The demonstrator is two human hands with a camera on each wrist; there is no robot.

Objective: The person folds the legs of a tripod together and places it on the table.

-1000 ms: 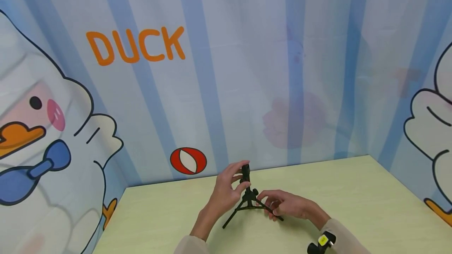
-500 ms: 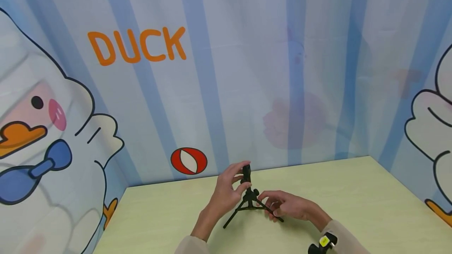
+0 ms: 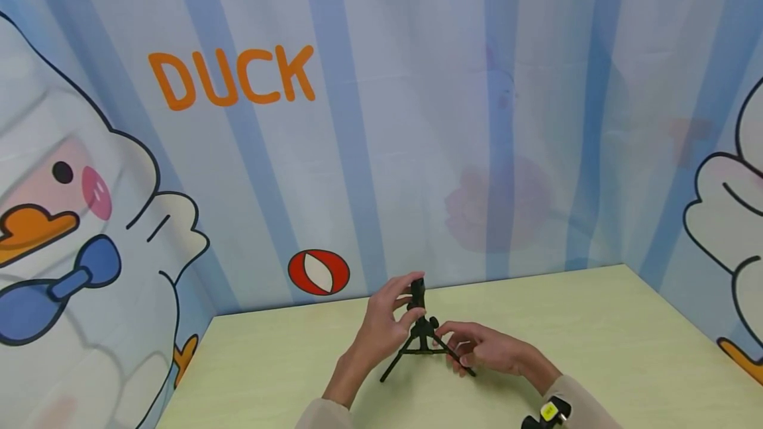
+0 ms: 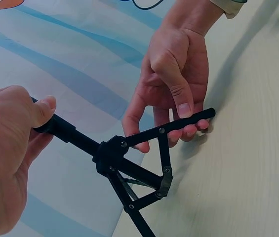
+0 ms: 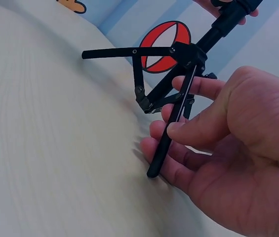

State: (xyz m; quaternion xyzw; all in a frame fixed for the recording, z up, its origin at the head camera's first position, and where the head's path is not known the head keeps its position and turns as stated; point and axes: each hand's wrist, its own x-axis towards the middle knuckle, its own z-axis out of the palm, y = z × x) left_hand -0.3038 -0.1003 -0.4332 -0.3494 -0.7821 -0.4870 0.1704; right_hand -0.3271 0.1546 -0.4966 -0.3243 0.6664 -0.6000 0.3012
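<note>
A small black tripod (image 3: 423, 331) is upright over the table, its legs spread and joined by braces. My left hand (image 3: 381, 320) grips its upper column, thumb on the near side and fingers behind, as the left wrist view also shows the left hand (image 4: 6, 153) there. Lower down, my right hand (image 3: 491, 347) pinches the right leg. In the right wrist view the thumb of the right hand (image 5: 243, 128) lies on that leg (image 5: 165, 148), with several fingers behind it. Another leg (image 5: 109, 53) of the tripod sticks out free of both hands.
The pale yellow-green table (image 3: 566, 323) ends at a striped blue fabric backdrop (image 3: 429, 151) printed with ducks and lettering. A black device with a yellow label (image 3: 548, 410) is strapped at the right wrist, near the sleeve.
The tripod's legs have drawn in very slightly, the left foot shifting right and the right foot left. Both hands keep their hold in almost the same place.
</note>
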